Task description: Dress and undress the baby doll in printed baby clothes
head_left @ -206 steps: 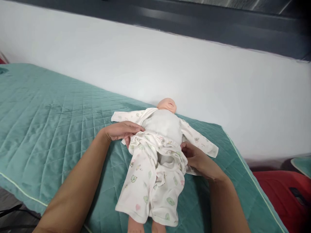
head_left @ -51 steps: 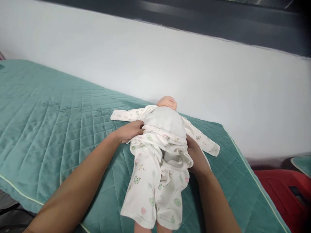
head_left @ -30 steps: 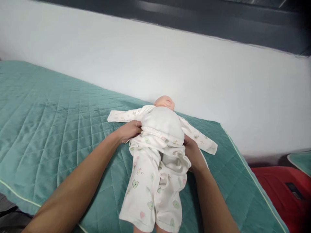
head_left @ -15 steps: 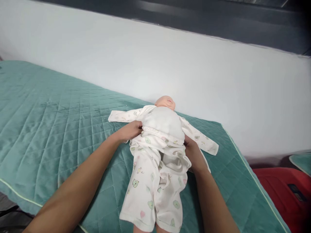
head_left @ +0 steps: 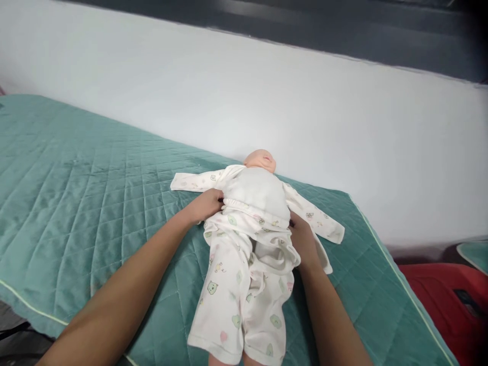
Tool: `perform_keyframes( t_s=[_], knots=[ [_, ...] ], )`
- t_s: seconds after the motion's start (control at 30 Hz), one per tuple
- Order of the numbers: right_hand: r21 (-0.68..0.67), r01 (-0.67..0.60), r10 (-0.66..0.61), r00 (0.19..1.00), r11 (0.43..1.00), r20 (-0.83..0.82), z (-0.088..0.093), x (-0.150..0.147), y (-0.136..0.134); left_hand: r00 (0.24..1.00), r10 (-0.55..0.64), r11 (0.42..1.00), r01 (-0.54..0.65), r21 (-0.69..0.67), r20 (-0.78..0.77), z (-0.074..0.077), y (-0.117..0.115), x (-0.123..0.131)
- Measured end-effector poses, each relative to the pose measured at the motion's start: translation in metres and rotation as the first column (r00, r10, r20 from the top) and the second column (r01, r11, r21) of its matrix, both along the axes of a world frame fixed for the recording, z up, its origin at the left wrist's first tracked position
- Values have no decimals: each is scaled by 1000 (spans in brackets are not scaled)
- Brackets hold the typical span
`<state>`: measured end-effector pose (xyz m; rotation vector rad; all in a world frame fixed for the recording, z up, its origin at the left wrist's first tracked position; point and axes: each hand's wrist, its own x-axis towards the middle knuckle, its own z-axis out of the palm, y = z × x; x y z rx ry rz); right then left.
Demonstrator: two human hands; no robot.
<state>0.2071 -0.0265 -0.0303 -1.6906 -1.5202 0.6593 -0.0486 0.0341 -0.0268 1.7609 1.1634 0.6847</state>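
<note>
A baby doll (head_left: 261, 159) lies on its back with its head toward the wall. It wears a white long-sleeved top (head_left: 255, 188) whose sleeves spread out to both sides, and white pants (head_left: 224, 300) printed with green animals and pink hearts. At the doll's waist, my left hand (head_left: 207, 205) is closed on the left side of the pants' waistband. My right hand (head_left: 302, 235) grips the waistband's right side, its fingertips partly hidden by the fabric. The waistband sits across the belly, over the plain white cloth of the torso. Bare legs show below the cuffs.
A green quilted cover (head_left: 125, 203) with pale piping lies under the doll. Behind it rises a white wall (head_left: 229, 91) with a dark band (head_left: 305, 30) above. A red object (head_left: 434, 300) stands beyond the right edge. Dark items lie at the lower left.
Almost nothing differs. The view has shifted very slightly, and both hands keep their places at the waistband.
</note>
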Motion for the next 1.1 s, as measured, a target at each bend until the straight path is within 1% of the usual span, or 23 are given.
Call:
perform_keyframes(
  t_s=[0.07, 0.13, 0.3, 0.4, 0.47, 0.53, 0.57, 0.6, 0.67, 0.73, 0.77, 0.83, 0.9, 0.97, 1.03, 1.1],
  knots=[
    [-24, 53, -52, 998, 998, 18, 1, 0, 2, 998, 46, 999, -45, 10, -32, -1, 0, 2],
    [-41, 93, -91, 995, 995, 39, 1, -1, 4, 996, 81, 997, -80, 21, -23, -3, 2, 2],
    [-17, 140, -138, 989, 990, 55, -2, 2, 8, 977, 140, 990, -142, -2, 162, -10, 4, -2],
    [35, 185, -185, 983, 982, 15, -4, 3, 8, 968, 164, 985, -170, 16, 191, -7, 0, -6],
    [102, 244, -238, 969, 964, -66, -3, 2, 6, 962, 191, 974, -211, 87, 196, -1, -5, -6],
    [216, 264, -232, 959, 940, -163, 1, 0, 1, 955, 210, 952, -249, 179, 210, 7, -10, -6],
    [282, 240, -190, 963, 929, -193, 3, -2, -1, 956, 197, 942, -246, 229, 216, 10, -13, -5],
    [346, 188, -125, 973, 919, -196, 6, -4, -4, 961, 167, 934, -226, 278, 220, 13, -15, -5],
    [427, 24, 33, 992, 904, -125, 12, -8, -9, 976, 89, 915, -159, 372, 198, 16, -17, -4],
    [441, -137, 163, 986, 887, -21, 16, -9, -13, 988, 51, 887, -111, 448, 144, 18, -18, -6],
    [431, -194, 206, 978, 881, 19, 18, -9, -14, 992, 44, 878, -94, 469, 116, 18, -18, -7],
    [395, -260, 254, 965, 881, 69, 20, -7, -14, 997, -5, 884, -29, 466, 72, 19, -17, -11],
    [340, -310, 293, 951, 888, 102, 21, -3, -13, 992, -117, 906, 89, 413, 43, 20, -16, -14],
    [284, -359, 331, 933, 889, 142, 21, 1, -12, 976, -219, 914, 197, 353, 22, 21, -15, -17],
    [245, -411, 374, 909, 878, 186, 22, 5, -12, 966, -259, 915, 246, 319, 0, 23, -15, -17],
    [224, -451, 406, 887, 864, 220, 22, 7, -12, 966, -256, 915, 250, 316, -22, 23, -16, -16]
  ],
)
